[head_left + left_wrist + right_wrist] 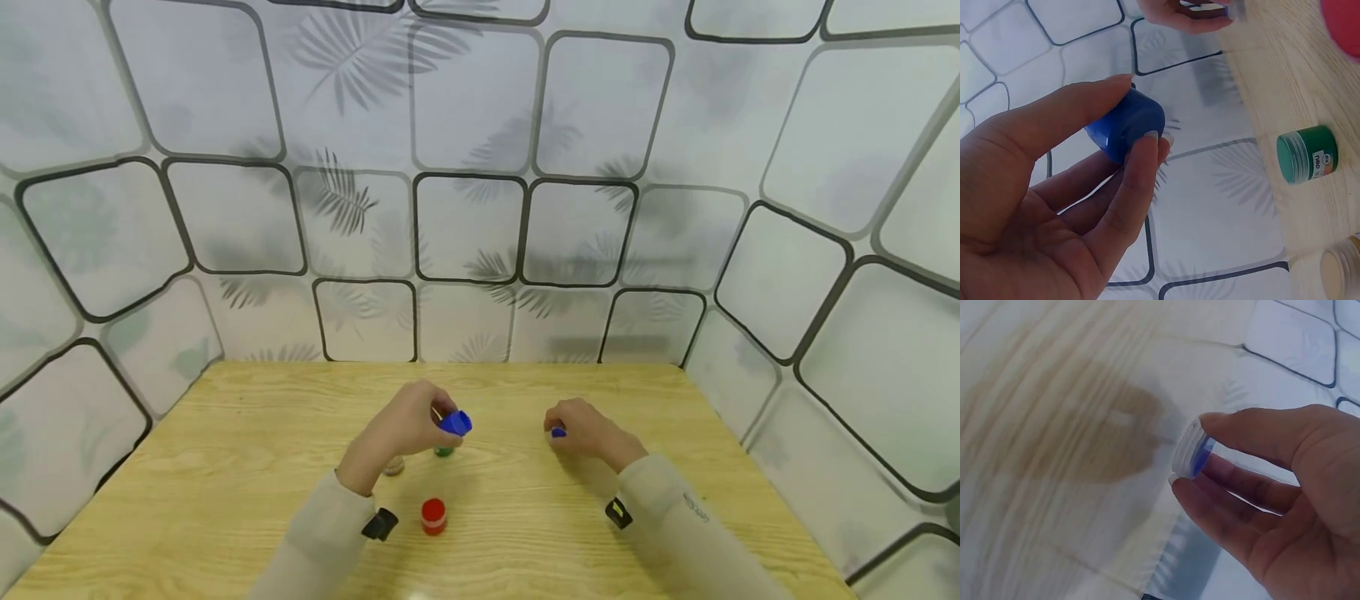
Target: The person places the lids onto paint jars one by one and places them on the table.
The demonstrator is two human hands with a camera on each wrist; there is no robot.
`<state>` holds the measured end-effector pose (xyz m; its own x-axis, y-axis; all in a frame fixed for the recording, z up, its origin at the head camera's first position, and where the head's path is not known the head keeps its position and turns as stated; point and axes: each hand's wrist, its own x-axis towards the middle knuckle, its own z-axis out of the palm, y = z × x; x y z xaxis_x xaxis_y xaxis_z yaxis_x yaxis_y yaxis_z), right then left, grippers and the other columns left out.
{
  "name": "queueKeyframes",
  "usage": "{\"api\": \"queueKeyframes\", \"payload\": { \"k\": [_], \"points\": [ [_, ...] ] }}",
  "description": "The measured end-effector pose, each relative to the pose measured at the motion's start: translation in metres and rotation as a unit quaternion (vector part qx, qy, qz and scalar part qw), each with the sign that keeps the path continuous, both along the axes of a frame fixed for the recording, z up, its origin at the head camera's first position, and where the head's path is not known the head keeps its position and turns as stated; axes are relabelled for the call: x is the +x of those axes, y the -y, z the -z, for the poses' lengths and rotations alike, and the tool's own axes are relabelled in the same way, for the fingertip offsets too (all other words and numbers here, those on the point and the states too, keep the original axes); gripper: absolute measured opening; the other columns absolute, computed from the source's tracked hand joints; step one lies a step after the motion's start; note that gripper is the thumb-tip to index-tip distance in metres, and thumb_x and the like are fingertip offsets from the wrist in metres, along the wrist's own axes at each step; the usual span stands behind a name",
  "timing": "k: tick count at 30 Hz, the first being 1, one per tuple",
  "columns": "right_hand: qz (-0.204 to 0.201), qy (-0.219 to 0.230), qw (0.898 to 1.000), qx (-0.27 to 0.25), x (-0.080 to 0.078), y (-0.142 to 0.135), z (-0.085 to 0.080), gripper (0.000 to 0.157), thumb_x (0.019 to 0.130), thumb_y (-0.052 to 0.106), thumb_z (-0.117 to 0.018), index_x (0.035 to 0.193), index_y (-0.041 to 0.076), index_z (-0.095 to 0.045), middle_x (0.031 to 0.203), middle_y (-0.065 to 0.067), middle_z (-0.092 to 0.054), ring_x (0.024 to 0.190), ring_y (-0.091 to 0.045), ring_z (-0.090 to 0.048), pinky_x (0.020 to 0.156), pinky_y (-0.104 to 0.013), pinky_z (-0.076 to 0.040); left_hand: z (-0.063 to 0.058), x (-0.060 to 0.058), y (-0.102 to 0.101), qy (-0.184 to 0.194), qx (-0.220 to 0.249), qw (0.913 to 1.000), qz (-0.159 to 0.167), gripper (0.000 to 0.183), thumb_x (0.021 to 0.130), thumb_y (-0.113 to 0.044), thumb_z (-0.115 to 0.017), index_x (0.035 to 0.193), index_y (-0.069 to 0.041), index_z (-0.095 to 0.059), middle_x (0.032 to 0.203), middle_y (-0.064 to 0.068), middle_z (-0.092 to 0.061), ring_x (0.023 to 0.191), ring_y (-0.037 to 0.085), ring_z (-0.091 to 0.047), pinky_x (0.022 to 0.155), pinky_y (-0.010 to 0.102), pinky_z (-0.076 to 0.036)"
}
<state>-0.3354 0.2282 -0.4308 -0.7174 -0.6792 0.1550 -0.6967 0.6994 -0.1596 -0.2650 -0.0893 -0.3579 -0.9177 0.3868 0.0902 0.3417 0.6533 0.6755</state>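
My left hand [405, 423] pinches a small blue paint jar [456, 423] between thumb and fingers, over the middle of the table. The jar is tilted, its round mouth facing right and up in the head view; its rounded blue base [1129, 128] shows in the left wrist view. To the right, my right hand [587, 431] pinches a clear, ridged screw lid [1189, 450] by its rim, with blue on its inner side. Hand and lid are low over the table, apart from the jar.
A green paint jar [1307, 155] stands just beyond the left hand, partly hidden in the head view. A beige-topped jar [393, 467] is beside the left wrist. Nearer stands a red jar [433, 517]. Patterned cloth walls [480, 321] border the wooden table [262, 467].
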Motion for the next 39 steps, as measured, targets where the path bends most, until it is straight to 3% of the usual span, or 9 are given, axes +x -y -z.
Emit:
{"api": "queueKeyframes", "payload": {
  "k": [3, 7, 14, 23, 33, 39],
  "points": [
    [-0.008, 0.003, 1.0, -0.019, 0.006, 0.006, -0.005, 0.008, 0.089, 0.002, -0.073, 0.096, 0.001, -0.076, 0.088, -0.008, -0.073, 0.074, -0.013, -0.061, 0.07, -0.028, -0.053, 0.001, 0.003, 0.006, -0.008, 0.006, 0.9999, 0.005, 0.027, 0.078, -0.014, -0.089, 0.1, -0.003, -0.077, 0.092, 0.005, -0.076, 0.08, 0.012, -0.069, 0.075, 0.031, -0.061],
    [-0.017, 0.014, 0.999, -0.041, 0.017, 0.016, -0.018, 0.011, 0.089, 0.001, -0.073, 0.099, -0.001, -0.075, 0.091, -0.01, -0.074, 0.079, -0.019, -0.066, 0.073, -0.03, -0.056, 0.003, 0.007, 0.012, 0.0, 0.022, 0.9998, 0.003, 0.026, 0.079, -0.016, -0.09, 0.099, -0.005, -0.077, 0.092, 0.003, -0.075, 0.081, 0.013, -0.07, 0.074, 0.031, -0.06],
    [-0.018, 0.065, 0.996, -0.066, 0.035, 0.038, -0.041, 0.013, 0.095, 0.005, -0.069, 0.106, 0.001, -0.074, 0.103, -0.013, -0.075, 0.091, -0.025, -0.072, 0.079, -0.036, -0.061, 0.004, 0.011, 0.015, 0.022, 0.032, 0.9992, -0.004, 0.028, 0.079, -0.016, -0.09, 0.1, -0.004, -0.076, 0.095, 0.004, -0.075, 0.082, 0.014, -0.071, 0.074, 0.032, -0.06],
    [-0.016, 0.106, 0.987, -0.121, 0.055, 0.057, -0.057, 0.015, 0.096, 0.008, -0.072, 0.11, 0.004, -0.074, 0.107, -0.009, -0.075, 0.097, -0.022, -0.073, 0.079, -0.024, -0.061, 0.007, 0.011, 0.016, -0.002, 0.024, 0.9997, 0.008, 0.027, 0.079, -0.014, -0.09, 0.099, -0.002, -0.077, 0.089, 0.004, -0.076, 0.077, 0.011, -0.068, 0.072, 0.029, -0.059],
    [-0.051, 0.102, 0.98, -0.164, 0.073, 0.073, -0.07, 0.022, 0.095, 0.007, -0.073, 0.115, -0.001, -0.071, 0.112, -0.013, -0.072, 0.101, -0.025, -0.074, 0.082, -0.024, -0.061, 0.007, 0.014, 0.015, -0.007, 0.019, 0.9995, 0.025, 0.028, 0.078, -0.014, -0.091, 0.098, 0.0, -0.077, 0.088, 0.007, -0.077, 0.075, 0.011, -0.069, 0.071, 0.029, -0.06],
    [-0.077, 0.077, 0.975, -0.191, 0.082, 0.078, -0.071, 0.021, 0.095, 0.006, -0.073, 0.115, 0.001, -0.072, 0.11, -0.012, -0.073, 0.099, -0.022, -0.074, 0.085, -0.026, -0.061, 0.005, 0.019, 0.015, -0.011, 0.015, 0.9993, 0.032, 0.029, 0.079, -0.014, -0.09, 0.1, 0.001, -0.077, 0.088, 0.006, -0.076, 0.075, 0.01, -0.068, 0.069, 0.028, -0.059]
  ]
}}
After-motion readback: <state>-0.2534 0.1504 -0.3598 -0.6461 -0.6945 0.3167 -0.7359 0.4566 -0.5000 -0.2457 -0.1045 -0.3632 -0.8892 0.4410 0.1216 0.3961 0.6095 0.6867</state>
